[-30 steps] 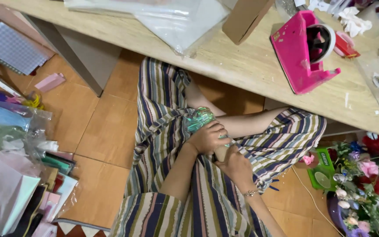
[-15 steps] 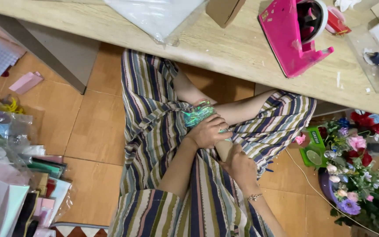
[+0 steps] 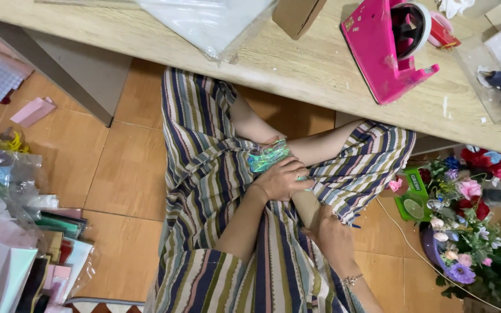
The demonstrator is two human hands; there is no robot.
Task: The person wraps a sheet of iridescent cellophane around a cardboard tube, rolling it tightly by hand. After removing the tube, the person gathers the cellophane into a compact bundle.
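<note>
Roll [image 3: 307, 207] lies in your lap, below the table [image 3: 297, 64], slanting from 11 to 5 o'clock. Your left hand [image 3: 282, 178] is closed over its upper end and the shiny green wrap [image 3: 268, 156], likely pinning it flat. Your right hand [image 3: 331, 232] clasps the lower end to steady it. Fingers hide most of the roll; what the wrap is stays unclear.

The wooden counter [image 3: 297, 64] carries a pink tape dispenser [image 3: 387, 49], a clear plastic bag [image 3: 204, 23] and a cardboard box [image 3: 297, 16]. The tiled floor [image 3: 129, 168] holds stacked paper sheets [image 3: 36, 255] and a flower bunch [image 3: 471, 226].
</note>
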